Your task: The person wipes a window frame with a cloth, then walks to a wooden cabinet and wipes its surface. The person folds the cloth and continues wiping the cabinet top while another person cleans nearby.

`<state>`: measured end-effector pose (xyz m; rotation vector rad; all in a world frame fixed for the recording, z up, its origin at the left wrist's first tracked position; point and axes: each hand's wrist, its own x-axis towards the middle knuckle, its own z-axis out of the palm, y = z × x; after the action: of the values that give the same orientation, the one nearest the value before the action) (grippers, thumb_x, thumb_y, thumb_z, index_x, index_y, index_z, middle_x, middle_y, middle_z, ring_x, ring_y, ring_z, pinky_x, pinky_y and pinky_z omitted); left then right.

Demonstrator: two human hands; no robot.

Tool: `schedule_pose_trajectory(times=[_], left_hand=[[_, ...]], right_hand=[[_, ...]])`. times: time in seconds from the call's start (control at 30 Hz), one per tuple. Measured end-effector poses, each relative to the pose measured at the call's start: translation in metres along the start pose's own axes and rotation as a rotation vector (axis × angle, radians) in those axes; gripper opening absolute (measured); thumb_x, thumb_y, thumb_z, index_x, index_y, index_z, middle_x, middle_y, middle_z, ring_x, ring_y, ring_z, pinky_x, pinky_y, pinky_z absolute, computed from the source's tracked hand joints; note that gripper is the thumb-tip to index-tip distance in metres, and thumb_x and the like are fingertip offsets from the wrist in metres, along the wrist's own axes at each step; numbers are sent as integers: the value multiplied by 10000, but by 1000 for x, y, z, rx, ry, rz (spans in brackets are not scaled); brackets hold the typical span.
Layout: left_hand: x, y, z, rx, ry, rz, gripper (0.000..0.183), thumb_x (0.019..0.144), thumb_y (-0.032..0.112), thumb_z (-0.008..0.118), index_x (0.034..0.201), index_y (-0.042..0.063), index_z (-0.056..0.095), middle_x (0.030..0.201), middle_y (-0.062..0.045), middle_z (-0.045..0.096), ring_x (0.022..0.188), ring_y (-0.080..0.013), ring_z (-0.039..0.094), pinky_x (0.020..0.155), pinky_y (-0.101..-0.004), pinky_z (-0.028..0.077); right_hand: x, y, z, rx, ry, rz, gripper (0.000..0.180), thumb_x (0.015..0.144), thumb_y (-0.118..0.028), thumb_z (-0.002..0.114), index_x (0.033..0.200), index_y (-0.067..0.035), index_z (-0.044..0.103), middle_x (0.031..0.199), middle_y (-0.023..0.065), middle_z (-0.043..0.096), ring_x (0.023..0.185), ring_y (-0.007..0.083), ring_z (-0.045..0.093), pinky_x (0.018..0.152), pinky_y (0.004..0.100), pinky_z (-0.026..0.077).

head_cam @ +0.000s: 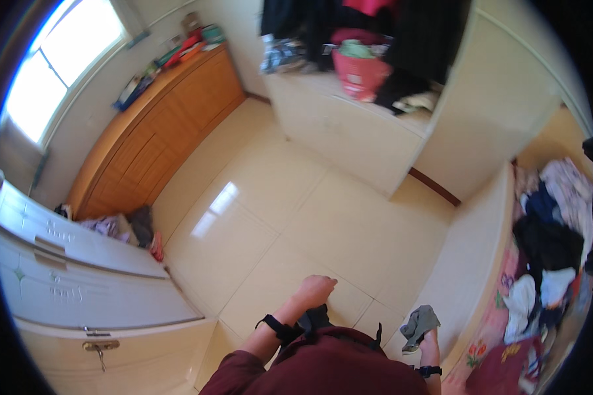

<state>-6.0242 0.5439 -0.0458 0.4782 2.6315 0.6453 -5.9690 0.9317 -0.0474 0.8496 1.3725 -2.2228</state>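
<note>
My right hand (429, 338) hangs low at my side beside the bed edge, gripping a crumpled grey-green cloth garment (420, 321). The cloth covers most of its fingers. My left hand (317, 290) is held out in front of my body over the tiled floor, fingers curled inward. No object shows in it, though the palm side is hidden. Dark bands circle both wrists. To the right of my right hand lies a heap of clothes (548, 242) on the bed, with white, black, navy and patterned pieces in it.
An orange wooden cabinet (163, 148) stands under the window with items on top. Ahead is an open wardrobe (336, 118) with hanging clothes and a pink basket (358, 74). A white door (143, 355) and a pale panelled unit (104, 291) are at left. Cloth items (141, 224) lie beyond.
</note>
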Motion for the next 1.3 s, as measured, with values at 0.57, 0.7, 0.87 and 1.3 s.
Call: schedule_pose_trajectory(times=[0.57,0.7,0.87,1.3], left_hand=[[-73,-226,-114,-228,360,-784,134,904,167,592,922,40,632,896,-177,691,878,-387,665,715,-510,525],[-75,-262,-134,-319,483,-1005,157,918,200,576,938,60,642,918,-174,697,890,-379,671,721,-507,530],[-53,-293,-189,-356,659,-1159,166,920,208,564,945,65,645,906,-190,693,874,-391,665,712,-508,524],[-39,-427,-266,-466,851,-1369,178,915,199,547,945,56,649,873,-204,686,851,-402,661,734,-507,521]], right_hand=[[330,-82,367,-345,-360,189,372,1002,-394,526,736,-136,488,609,10,454,517,148,437,472,300,381],[397,-101,489,-380,-705,200,386,1010,-403,513,731,-139,473,619,11,450,536,151,442,484,305,382],[447,-115,670,-590,-854,237,387,1016,-410,503,744,-139,453,600,5,410,513,150,403,476,304,352],[468,-37,1013,-490,-1324,206,270,972,-242,531,799,-117,365,677,1,368,582,144,364,555,311,369]])
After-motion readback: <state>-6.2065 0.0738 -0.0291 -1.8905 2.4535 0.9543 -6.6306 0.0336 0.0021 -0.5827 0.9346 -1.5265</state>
